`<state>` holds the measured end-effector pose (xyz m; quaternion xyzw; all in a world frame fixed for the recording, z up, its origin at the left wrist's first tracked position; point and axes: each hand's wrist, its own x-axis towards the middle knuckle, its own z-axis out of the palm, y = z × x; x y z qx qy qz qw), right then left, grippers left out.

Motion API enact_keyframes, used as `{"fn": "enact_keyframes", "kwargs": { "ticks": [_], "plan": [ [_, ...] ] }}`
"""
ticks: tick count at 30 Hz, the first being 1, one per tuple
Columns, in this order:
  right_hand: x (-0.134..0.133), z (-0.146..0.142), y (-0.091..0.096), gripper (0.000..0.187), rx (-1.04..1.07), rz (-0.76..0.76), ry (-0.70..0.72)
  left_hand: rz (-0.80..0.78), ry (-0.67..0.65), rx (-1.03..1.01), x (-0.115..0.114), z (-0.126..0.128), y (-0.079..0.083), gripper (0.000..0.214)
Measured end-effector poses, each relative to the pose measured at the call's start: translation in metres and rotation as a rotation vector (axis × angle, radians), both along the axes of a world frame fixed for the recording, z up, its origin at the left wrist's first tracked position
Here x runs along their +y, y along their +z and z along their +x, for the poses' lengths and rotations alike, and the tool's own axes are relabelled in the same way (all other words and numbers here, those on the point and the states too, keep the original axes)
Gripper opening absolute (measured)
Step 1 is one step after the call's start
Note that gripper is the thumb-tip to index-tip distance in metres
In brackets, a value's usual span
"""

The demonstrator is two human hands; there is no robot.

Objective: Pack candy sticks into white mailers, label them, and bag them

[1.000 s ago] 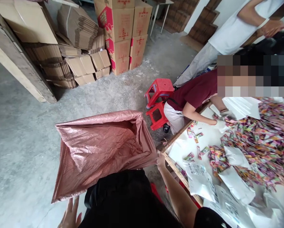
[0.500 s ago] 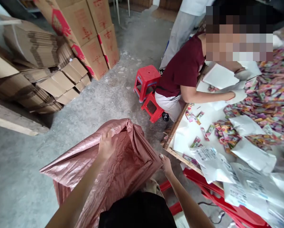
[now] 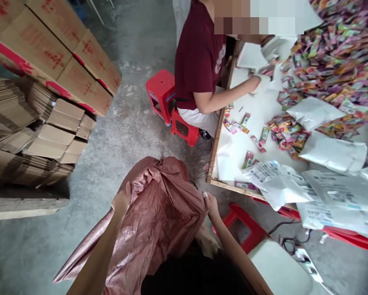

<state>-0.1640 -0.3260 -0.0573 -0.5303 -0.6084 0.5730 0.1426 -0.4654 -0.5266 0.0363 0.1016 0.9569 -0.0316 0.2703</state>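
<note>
A large reddish-brown woven sack (image 3: 159,213) hangs between my two hands, its mouth partly spread and its cloth creased. My left hand (image 3: 122,200) is closed on the left side of the rim. On the right side, my right hand (image 3: 211,205) pinches the rim near the table corner, with the thumb on top. A long fold of the sack trails down to the lower left. The inside shows only as dark creased cloth, and its bottom is hidden.
At right, a wooden-edged table (image 3: 225,139) carries heaped small colourful packets (image 3: 331,65) and white pouches (image 3: 334,151). A person in a maroon shirt (image 3: 199,57) sits there beside red stools (image 3: 161,92). Cartons (image 3: 60,53) and folded cardboard (image 3: 54,139) stand left. A power strip (image 3: 308,264) lies lower right.
My left hand has gone from lying open inside the sack's mouth to gripping its left rim. The sack's left flap has dropped lower. My view has turned rightward.
</note>
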Motion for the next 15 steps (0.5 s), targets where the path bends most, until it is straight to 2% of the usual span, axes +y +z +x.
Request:
{"fn": "enact_keyframes", "kwargs": {
  "ticks": [5,8,15],
  "plan": [
    [0.001,0.000,-0.009,0.049,0.011,0.005,-0.071,-0.030,-0.006,-0.035,-0.015,0.014,-0.003,0.092],
    [0.000,0.006,-0.008,0.049,-0.005,0.027,-0.105,-0.025,0.002,-0.052,-0.027,0.023,-0.005,0.092],
    [0.012,0.035,0.020,0.044,-0.065,0.067,-0.149,-0.030,0.020,-0.011,-0.053,0.046,-0.012,0.086]
  ]
}}
